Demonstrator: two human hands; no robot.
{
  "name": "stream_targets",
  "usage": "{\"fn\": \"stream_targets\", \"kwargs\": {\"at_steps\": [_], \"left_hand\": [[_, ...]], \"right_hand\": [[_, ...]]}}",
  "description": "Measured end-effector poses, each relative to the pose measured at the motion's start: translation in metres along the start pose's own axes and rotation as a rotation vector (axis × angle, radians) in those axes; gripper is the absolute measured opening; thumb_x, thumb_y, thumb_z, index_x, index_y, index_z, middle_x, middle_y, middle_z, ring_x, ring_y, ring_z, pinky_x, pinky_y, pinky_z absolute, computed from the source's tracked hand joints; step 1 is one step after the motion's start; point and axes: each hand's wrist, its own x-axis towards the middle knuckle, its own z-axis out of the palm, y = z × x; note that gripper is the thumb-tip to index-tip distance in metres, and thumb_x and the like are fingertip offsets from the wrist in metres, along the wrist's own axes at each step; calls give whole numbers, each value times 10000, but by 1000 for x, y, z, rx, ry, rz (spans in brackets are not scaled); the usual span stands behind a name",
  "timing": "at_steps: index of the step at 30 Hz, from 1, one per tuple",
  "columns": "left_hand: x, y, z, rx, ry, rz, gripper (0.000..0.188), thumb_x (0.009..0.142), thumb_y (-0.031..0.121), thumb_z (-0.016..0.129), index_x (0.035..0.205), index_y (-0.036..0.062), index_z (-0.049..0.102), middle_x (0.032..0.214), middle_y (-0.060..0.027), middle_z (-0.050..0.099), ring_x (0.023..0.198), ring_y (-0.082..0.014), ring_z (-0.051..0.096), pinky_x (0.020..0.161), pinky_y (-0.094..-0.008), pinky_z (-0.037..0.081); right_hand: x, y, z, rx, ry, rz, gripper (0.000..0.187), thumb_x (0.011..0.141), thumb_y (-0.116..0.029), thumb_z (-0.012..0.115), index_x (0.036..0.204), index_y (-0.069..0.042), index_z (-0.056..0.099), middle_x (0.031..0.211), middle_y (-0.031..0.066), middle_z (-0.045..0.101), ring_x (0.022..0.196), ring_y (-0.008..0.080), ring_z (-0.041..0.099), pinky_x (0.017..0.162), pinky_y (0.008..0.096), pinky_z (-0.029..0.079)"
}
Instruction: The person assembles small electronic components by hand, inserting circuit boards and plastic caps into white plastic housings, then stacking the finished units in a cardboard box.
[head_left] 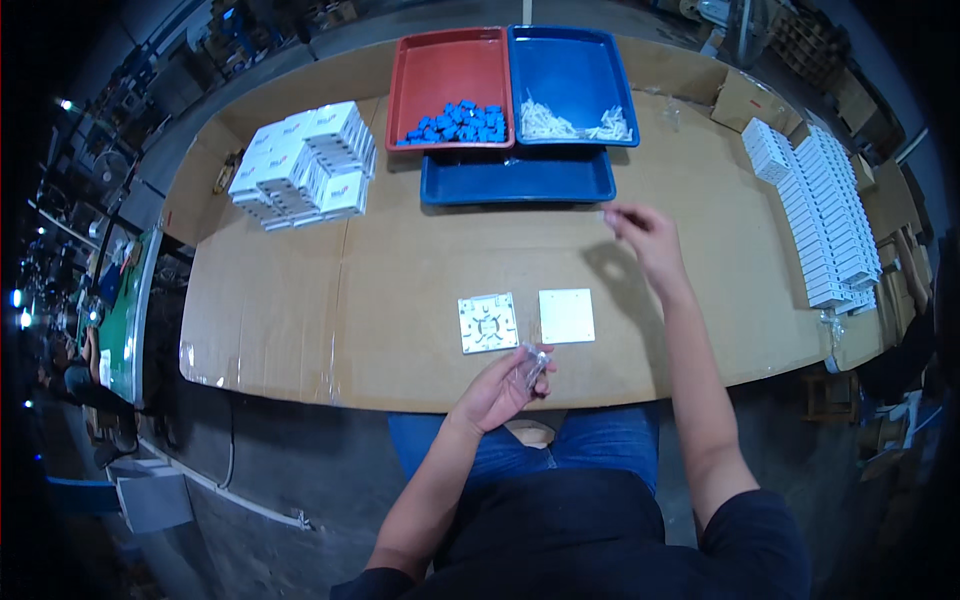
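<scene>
My left hand [490,395] is closed around a small clear plastic bag [533,366] at the near edge of the table; what the bag contains is too small to tell. Further out, my right hand [655,245] hovers over the table, thumb and fingers pinched together. Something small and pale shows at its fingertips, too blurred to name. Just beyond my left hand lies a square white plastic box base [488,323] with a round pattern of clips inside. Beside it on the right is a flat, square white cover [567,316]. Neither hand touches these two parts.
At the back, a red tray [400,75] has blue connector-like pieces [460,123]; a blue tray [570,50] has slim white pieces [548,121]. A second blue tray [515,182] sits in front. White boxes [300,165] are stacked left, with rows of white parts [825,215] right.
</scene>
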Motion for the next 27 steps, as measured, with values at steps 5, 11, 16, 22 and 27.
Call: {"fn": "stream_targets", "kwargs": {"at_steps": [5, 11, 16, 22, 27], "left_hand": [[-1, -4, 37, 105, 103, 46, 480, 1131, 381, 387, 1423, 22, 514, 1194, -130, 679, 915, -210, 653, 867, -366, 540], [11, -13, 36, 107, 90, 55, 545, 1121, 461, 383, 1410, 25, 536, 1183, -102, 690, 902, -181, 657, 871, -364, 540], [18, -19, 29, 140, 131, 89, 493, 1121, 409, 416, 1370, 18, 583, 1165, -81, 704, 908, -162, 647, 898, -365, 535], [10, -19, 23, 87, 96, 94, 455, 1119, 378, 450, 1323, 3, 608, 1143, -90, 706, 905, -178, 626, 884, -360, 539], [11, -23, 19, 101, 53, 92, 443, 1116, 411, 439, 1290, 53, 633, 1119, -51, 713, 941, -174, 641, 936, -381, 524]], "right_hand": [[-116, 19, 17, 73, -32, 177, 203, 953, -77, 720, 1137, -8, 770, 956, 21, 732, 865, 78, 627, 757, 221, 494], [-152, 4, 25, 210, -67, 179, 90, 926, -55, 757, 995, -5, 730, 892, -11, 703, 774, 38, 592, 682, 207, 456], [-153, -2, 25, 72, -148, 107, 102, 924, -62, 756, 1013, -14, 742, 869, -12, 702, 761, 42, 591, 669, 219, 454], [-149, -15, 36, -101, -238, 6, 113, 907, -47, 748, 1013, -9, 747, 867, 21, 713, 764, 89, 623, 680, 249, 486], [-138, -26, 39, -166, -411, -119, 108, 922, -40, 710, 1014, 10, 739, 1024, 77, 718, 807, 149, 662, 731, 286, 533]]}}
